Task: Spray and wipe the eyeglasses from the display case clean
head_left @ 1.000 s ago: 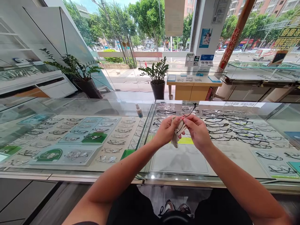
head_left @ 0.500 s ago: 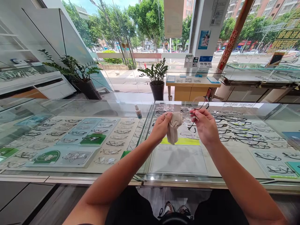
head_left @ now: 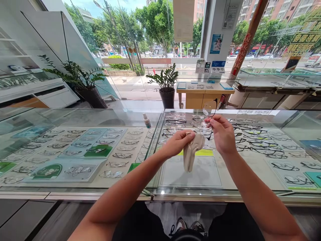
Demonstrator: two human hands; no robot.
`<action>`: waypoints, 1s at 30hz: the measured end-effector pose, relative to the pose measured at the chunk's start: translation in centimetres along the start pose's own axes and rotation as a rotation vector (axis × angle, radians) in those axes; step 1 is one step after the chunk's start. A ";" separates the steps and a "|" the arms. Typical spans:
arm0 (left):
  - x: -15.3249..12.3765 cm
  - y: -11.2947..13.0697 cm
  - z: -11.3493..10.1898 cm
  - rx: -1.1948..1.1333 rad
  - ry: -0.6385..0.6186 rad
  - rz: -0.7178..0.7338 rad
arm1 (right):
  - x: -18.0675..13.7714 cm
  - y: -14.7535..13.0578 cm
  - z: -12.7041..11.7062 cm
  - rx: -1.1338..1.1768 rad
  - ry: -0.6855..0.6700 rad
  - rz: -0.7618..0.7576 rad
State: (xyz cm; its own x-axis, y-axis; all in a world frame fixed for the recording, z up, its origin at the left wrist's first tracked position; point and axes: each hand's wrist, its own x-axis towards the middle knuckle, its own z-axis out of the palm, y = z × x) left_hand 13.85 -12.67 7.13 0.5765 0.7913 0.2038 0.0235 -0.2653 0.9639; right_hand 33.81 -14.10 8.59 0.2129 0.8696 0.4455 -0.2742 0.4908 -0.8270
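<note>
My left hand (head_left: pixel 181 142) is closed on a beige cleaning cloth (head_left: pixel 192 155), pinched between thumb and fingers so that it hangs down. In my right hand (head_left: pixel 222 134) is a pair of eyeglasses (head_left: pixel 210 108), gripped by the fingertips with one round lens standing up above them. Part of the frame is hidden behind the fingers. Both hands are above the glass display counter (head_left: pixel 190 175), and the cloth hangs just left of the glasses, apart from the right hand.
A small white spray bottle (head_left: pixel 146 121) stands on the counter left of my hands. Under the glass lie rows of eyeglasses (head_left: pixel 122 155) on both sides. Past the counter are a potted plant (head_left: pixel 167 97) and a wooden display table (head_left: pixel 198 95).
My left hand has moved down and to the right with the cloth. The glasses in my right hand have turned, so a lens now shows upright above the fingers.
</note>
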 end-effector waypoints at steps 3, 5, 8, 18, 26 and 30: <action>-0.6 0.2 0.7 0.063 -0.237 0.003 | 0.4 -0.6 -0.3 0.027 -0.019 0.029; -1.0 0.0 1.4 0.169 -0.323 0.021 | 0.7 -1.1 -0.6 0.035 -0.048 0.063; -1.2 -0.5 1.9 0.486 -0.322 0.077 | 1.0 -1.8 -1.1 0.003 -0.130 0.128; -0.6 0.0 -1.1 0.713 0.604 0.715 | 1.2 -2.2 -2.7 -0.108 -0.593 0.261; -0.8 -0.1 -1.0 0.835 0.497 0.741 | 0.9 -2.1 -2.4 -0.160 -0.735 0.275; -0.8 0.0 -1.0 0.820 0.483 0.777 | 0.9 -1.9 -2.6 -0.167 -0.750 0.280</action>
State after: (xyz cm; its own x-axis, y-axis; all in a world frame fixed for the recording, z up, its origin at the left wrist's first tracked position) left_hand 12.60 -12.76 7.15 0.3089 0.3452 0.8862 0.4158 -0.8871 0.2006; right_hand 36.93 -14.44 9.70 -0.5433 0.7927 0.2766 -0.0679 0.2869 -0.9556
